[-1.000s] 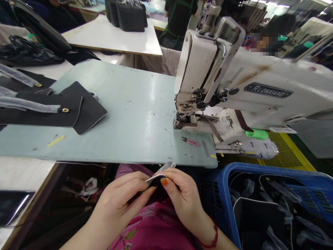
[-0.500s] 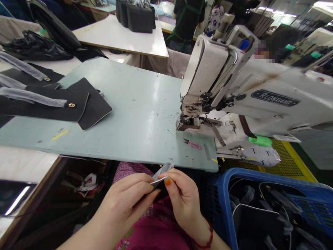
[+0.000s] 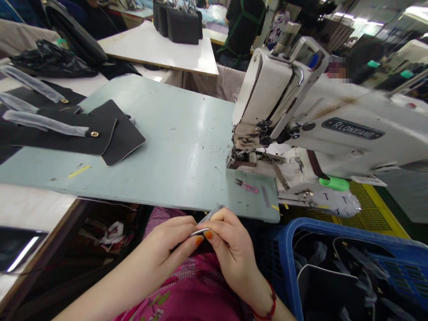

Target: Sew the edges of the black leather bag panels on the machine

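Over my lap, my left hand (image 3: pixel 172 243) and my right hand (image 3: pixel 232 243) pinch a small piece with a white edge (image 3: pixel 199 232) between thumbs and fingers. Both hands are closed, side by side, with the thumbs close together. A greyish translucent strip (image 3: pixel 214 211) sticks up behind the fingers, seemingly part of the held piece. Most of the piece is hidden by my hands, so its full shape does not show. Just beyond them lies the front edge of the pale green table (image 3: pixel 174 178). Pink-handled thread snips (image 3: pixel 246 186) rest on it.
A white sewing machine (image 3: pixel 321 116) stands at the right of the table. Black bag panels (image 3: pixel 123 136) with film-wrapped straps (image 3: pixel 50 122) lie at the left. Beside my right arm, a blue basket (image 3: pixel 290 258) holds more black pieces (image 3: pixel 327 290). A person (image 3: pixel 244 26) stands behind.
My thumbs have come closer together along the white edge. My left hand has flattened slightly, and less of the held piece shows between the hands.
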A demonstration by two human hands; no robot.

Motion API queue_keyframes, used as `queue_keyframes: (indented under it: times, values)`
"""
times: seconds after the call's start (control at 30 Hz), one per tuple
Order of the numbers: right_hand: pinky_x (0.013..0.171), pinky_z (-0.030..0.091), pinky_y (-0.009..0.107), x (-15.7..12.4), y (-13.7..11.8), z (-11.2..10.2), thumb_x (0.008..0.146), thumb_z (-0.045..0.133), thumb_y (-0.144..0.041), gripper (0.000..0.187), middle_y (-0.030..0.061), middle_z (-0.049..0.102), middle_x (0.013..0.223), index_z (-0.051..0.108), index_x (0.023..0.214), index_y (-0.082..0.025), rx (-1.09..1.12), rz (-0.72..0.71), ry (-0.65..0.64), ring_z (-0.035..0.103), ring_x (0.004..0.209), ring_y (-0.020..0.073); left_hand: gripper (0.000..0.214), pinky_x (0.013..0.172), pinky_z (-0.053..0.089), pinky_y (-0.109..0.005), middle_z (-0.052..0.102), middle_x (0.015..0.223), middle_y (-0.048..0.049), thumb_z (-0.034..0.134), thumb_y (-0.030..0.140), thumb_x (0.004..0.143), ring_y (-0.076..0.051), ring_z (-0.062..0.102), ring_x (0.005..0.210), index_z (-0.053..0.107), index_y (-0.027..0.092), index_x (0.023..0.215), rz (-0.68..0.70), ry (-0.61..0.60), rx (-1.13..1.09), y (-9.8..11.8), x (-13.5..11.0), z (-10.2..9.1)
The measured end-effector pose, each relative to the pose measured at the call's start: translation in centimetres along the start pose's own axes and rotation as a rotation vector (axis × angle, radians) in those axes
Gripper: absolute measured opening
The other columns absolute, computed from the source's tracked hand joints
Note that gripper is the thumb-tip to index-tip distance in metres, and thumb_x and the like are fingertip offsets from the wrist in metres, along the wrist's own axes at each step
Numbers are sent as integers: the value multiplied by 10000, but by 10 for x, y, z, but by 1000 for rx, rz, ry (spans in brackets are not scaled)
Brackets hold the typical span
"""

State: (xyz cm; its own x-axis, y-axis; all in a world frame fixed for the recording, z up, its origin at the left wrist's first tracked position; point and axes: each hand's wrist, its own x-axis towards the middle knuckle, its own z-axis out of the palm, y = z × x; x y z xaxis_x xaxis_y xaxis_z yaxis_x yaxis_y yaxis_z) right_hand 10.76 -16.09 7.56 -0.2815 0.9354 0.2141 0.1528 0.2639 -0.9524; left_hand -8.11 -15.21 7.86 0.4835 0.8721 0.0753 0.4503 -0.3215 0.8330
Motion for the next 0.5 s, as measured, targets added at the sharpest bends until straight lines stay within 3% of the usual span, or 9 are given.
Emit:
queue_keyframes:
  times: [0.13, 0.3, 0.5]
  values:
    - [709, 465, 251, 6, -2, -1, 1002, 545, -262, 226, 35, 615, 853, 756, 1078, -241, -11, 17, -24, 587, 802, 141, 244, 652, 498, -204, 617, 751, -15, 455, 198, 985, -126, 608, 709, 651, 189, 841, 93, -20, -6, -2, 2, -1]
    - [698, 445, 254, 14, 2, -12, 1002, 548, -299, 248, 39, 645, 817, 753, 935, -178, -56, 36, -99, 584, 769, 142, 244, 675, 497, -192, 618, 757, -19, 462, 142, 969, -125, 608, 714, 626, 181, 793, 117, 169, 59, -4, -3, -10]
    - [662, 455, 252, 7, 35, -27, 1000, 544, -339, 286, 40, 668, 788, 740, 868, -178, -152, 84, -184, 598, 727, 148, 210, 649, 516, -212, 653, 749, -19, 525, 222, 939, -146, 634, 704, 655, 204, 775, 47, 305, 255, -21, -15, -49]
